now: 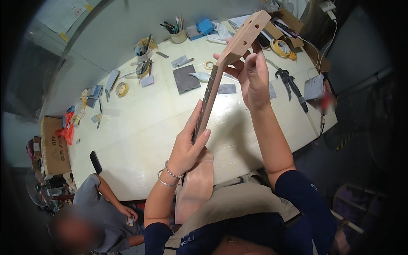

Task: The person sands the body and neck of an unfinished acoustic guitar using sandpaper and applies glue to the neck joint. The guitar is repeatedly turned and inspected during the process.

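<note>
An unfinished wooden ukulele point(195, 180) slants up from my lap, its bare body against my apron and its pegless headstock point(245, 36) raised above the table. My left hand point(189, 142) is closed round the lower neck near the body, thumb on one side and fingers on the other. Up at the headstock, my right hand point(253, 78) reaches behind the neck. Its fingertips show on the far side, and its thumb stands away from the wood. The dark fretboard point(208, 93) faces left; much of the body's lower end is hidden by my arm and apron.
On the pale table point(140, 165) lie a dark square pad point(186, 79), tape rolls point(122, 89), a white squeeze bottle point(199, 76), an air gun point(289, 83) with a hose, and a phone point(95, 162). Tool cups point(178, 36) stand at the back. Another person point(102, 212) sits at lower left.
</note>
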Available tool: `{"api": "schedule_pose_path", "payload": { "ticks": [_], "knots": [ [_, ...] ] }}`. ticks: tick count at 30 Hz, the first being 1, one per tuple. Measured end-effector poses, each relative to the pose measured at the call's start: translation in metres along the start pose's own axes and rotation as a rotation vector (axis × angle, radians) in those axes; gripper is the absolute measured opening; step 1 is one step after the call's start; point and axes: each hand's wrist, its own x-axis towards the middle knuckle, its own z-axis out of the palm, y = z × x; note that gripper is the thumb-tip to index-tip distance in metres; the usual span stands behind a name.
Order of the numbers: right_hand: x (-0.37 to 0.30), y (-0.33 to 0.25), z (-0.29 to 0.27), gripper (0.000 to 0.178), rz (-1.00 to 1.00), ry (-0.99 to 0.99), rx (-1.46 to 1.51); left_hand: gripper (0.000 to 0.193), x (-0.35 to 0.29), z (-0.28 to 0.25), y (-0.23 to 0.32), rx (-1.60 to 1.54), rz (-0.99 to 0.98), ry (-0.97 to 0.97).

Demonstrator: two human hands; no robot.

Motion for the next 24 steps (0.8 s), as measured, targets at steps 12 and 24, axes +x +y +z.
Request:
{"api": "schedule_pose_path", "payload": {
  "ticks": [12, 24],
  "knots": [
    [0.005, -0.008, 0.030, 0.094, -0.101, -0.107, -0.073, 0.065, -0.024, -0.009, -0.005, -0.141, 0.069, 0.043],
    [-0.031, 0.026, 0.000, 0.062, 0.234, -0.082, -0.297, 0.062, 0.008, -0.076, 0.020, -0.421, 0.473, 0.455]
  ]
}}
